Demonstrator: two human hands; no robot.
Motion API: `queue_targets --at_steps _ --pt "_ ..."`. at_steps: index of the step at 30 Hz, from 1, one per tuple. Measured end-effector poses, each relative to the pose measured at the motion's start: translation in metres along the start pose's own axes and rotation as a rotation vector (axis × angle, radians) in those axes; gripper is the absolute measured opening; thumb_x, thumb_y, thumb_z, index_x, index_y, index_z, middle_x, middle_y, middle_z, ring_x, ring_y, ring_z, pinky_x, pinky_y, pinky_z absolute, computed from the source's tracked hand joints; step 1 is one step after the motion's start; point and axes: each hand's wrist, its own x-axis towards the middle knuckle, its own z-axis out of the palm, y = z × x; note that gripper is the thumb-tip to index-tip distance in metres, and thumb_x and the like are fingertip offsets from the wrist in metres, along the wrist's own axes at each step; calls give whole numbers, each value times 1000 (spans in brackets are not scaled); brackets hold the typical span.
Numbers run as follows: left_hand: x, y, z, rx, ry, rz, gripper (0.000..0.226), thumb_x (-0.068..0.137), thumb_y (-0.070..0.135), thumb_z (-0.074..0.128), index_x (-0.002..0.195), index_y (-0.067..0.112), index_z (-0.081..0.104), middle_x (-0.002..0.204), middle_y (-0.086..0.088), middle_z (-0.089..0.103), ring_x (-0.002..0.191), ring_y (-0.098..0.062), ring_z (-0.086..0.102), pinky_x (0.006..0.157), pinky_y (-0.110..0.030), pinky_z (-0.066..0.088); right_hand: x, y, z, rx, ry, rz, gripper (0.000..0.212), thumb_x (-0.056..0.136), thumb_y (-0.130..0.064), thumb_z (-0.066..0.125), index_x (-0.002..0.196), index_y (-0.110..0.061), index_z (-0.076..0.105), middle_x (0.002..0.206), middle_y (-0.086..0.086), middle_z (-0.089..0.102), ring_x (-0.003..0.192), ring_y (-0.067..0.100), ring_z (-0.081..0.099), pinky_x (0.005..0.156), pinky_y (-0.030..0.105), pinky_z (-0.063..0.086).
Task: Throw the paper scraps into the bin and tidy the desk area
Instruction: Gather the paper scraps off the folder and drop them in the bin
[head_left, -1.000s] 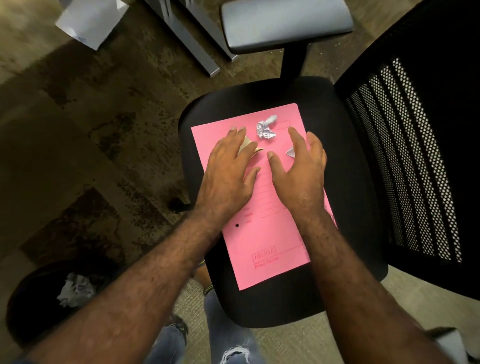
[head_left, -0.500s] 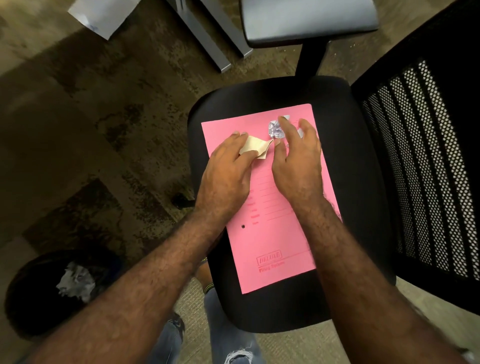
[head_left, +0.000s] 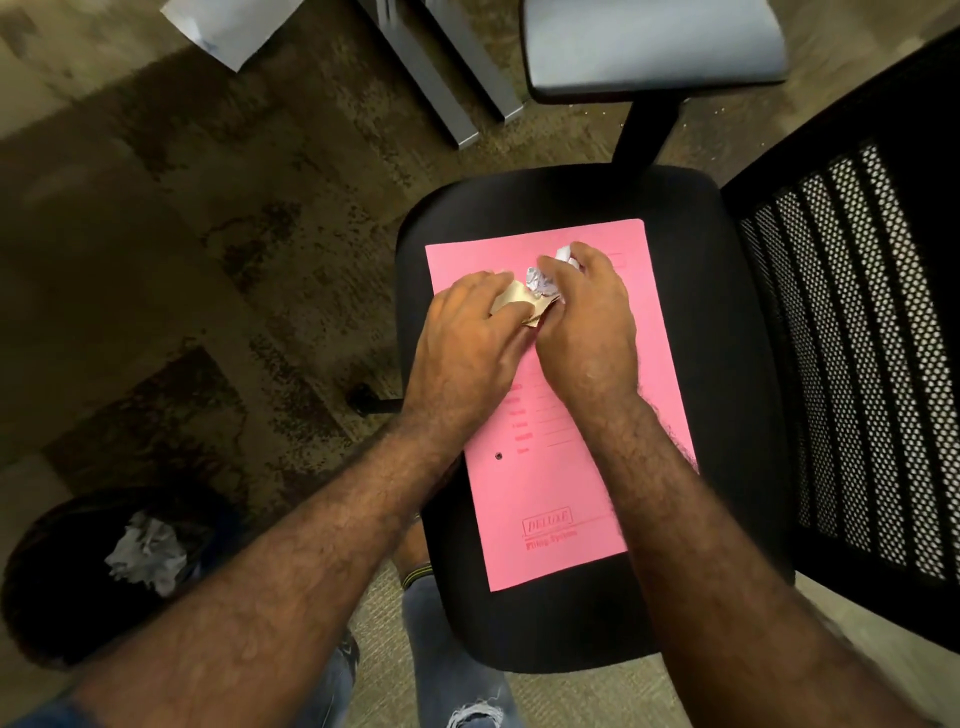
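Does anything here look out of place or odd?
Yes. A pink folder lies on the chair seat with paper scraps on it, and a white sheet lies on the carpet, far from the bin.

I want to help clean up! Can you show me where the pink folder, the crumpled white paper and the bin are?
pink folder (head_left: 550, 499): head view, bare lower half near the printed stamp.
crumpled white paper (head_left: 539, 280): head view, wrinkled part showing between the hands.
bin (head_left: 47, 597): head view, dark inside wall beside the paper wad.
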Motion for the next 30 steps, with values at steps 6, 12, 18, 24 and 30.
queue_targets --at_steps 6,12,18,24,30 --pt "-7 -11 -9 -17 54 -16 18 94 13 71 111 7 75 131 -15 69 123 -34 63 101 -48 52 -5 -12 3 -8 48 -35 36 102 -15 60 138 -14 66 151 4 55 137 23 52 111 33 44" --pt "-21 -33 -27 -58 114 -15 15 92 6 70 105 5 76 130 -16 69 124 -36 63 101 -51 52 -8 -32 8 -4 82 -63 26 101 -13 60 122 -14 75 131 0 65 115 17 62 93 21 43" --pt "-46 -67 -55 -68 194 -46 12 94 6 68 102 6 76 133 -15 69 128 -35 62 105 -48 50 -17 -68 23 5 59 -80 19 95 -15 65 107 -18 79 115 -4 67 92 3 53 69 4 29" --pt "-84 -108 -91 -34 239 -152 14 93 6 70 105 6 77 135 -14 68 129 -33 62 106 -48 49 -33 -115 41 17 30 -200 22 91 -10 63 104 -16 80 114 1 69 101 18 65 81 22 43" --pt "-138 -151 -131 14 263 -303 15 92 7 72 106 7 78 136 -12 68 129 -33 61 108 -49 48 -62 -164 75 50 -35 -279 22 87 -8 65 100 -15 82 113 0 69 99 19 67 80 22 43"
